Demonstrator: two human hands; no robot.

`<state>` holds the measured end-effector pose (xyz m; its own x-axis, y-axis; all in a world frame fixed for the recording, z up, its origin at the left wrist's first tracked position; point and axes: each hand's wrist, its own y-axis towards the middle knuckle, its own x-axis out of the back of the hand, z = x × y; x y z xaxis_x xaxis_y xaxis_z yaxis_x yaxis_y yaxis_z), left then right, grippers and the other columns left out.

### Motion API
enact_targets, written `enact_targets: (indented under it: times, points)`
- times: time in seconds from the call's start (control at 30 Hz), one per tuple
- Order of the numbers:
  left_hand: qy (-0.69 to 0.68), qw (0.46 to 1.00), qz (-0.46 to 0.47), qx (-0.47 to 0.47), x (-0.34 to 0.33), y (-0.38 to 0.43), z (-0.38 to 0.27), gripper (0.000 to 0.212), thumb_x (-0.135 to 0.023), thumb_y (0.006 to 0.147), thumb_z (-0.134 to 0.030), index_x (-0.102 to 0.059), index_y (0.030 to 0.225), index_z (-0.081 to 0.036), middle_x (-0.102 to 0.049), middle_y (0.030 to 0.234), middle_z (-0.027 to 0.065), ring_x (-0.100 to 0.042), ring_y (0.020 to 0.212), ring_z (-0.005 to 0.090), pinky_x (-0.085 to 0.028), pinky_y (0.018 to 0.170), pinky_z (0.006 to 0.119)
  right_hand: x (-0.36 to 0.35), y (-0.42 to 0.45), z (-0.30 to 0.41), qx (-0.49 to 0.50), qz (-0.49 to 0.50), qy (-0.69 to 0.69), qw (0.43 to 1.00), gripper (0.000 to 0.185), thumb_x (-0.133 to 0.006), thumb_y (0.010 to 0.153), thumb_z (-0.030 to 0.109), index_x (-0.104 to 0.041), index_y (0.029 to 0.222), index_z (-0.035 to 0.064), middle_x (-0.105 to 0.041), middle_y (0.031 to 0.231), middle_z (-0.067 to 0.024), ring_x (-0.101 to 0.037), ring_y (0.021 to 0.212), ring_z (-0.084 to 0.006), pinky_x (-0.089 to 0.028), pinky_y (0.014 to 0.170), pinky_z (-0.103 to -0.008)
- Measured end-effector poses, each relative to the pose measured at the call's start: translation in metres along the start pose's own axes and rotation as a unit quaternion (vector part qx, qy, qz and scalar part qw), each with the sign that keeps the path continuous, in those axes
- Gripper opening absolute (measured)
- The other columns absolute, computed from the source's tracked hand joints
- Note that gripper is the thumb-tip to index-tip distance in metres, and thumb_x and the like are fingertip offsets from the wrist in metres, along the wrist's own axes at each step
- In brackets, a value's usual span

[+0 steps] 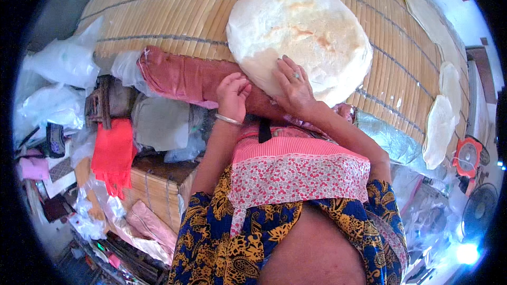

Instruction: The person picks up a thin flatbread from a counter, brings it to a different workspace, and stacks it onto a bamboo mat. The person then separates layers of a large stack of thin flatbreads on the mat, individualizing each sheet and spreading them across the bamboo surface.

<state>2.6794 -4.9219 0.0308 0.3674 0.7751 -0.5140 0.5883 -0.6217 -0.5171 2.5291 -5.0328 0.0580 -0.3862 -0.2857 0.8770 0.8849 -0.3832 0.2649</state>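
Note:
A large round flatbread (301,35), pale with browned patches, lies on a slatted bamboo mat (178,16) in front of me. My right hand (293,85), with a ring on one finger, rests on the near part of the bread, its fingers extended. My left hand (233,91) is just left of the bread, above a reddish-brown padded roll (182,75) along the mat's near edge. Its fingers are curled, and nothing shows in them. A bangle circles the left wrist.
More thin flatbreads (439,130) lie along the mat's right edge. Clear plastic bags (59,63) and a red bag (113,150) are at the left. An orange-framed fan (467,156) stands at the right, with a dark fan (481,209) nearer.

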Motion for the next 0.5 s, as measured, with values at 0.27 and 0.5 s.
enact_targets:
  times: [0.27, 0.5]
  points:
    - [-0.033, 0.993, 0.083, 0.077, 0.003, 0.017, -0.021, 0.017, -0.053, 0.077, -0.006, -0.053, 0.094, -0.002, -0.058, 0.085, 0.0092, -0.056, 0.081, 0.0191, -0.047, 0.070, 0.031, -0.008, 0.012, 0.015, -0.049, -0.003, -0.054, 0.997, 0.071, -0.070, 0.056, 0.017, -0.040, 0.118, 0.0009, -0.036, 0.125, -0.0189, -0.030, 0.121, -0.0349, -0.026, 0.096, -0.0473]
    - [-0.075, 0.966, 0.200, 0.146, -0.010, 0.026, -0.038, 0.011, -0.050, 0.080, -0.006, -0.053, 0.091, -0.004, -0.058, 0.087, 0.0096, -0.056, 0.083, 0.0219, -0.047, 0.073, 0.034, 0.003, 0.015, 0.010, -0.053, -0.054, 0.013, 0.997, 0.063, -0.070, 0.061, 0.017, -0.042, 0.115, -0.0006, -0.043, 0.120, -0.0201, -0.039, 0.114, -0.0352, -0.029, 0.093, -0.0454]
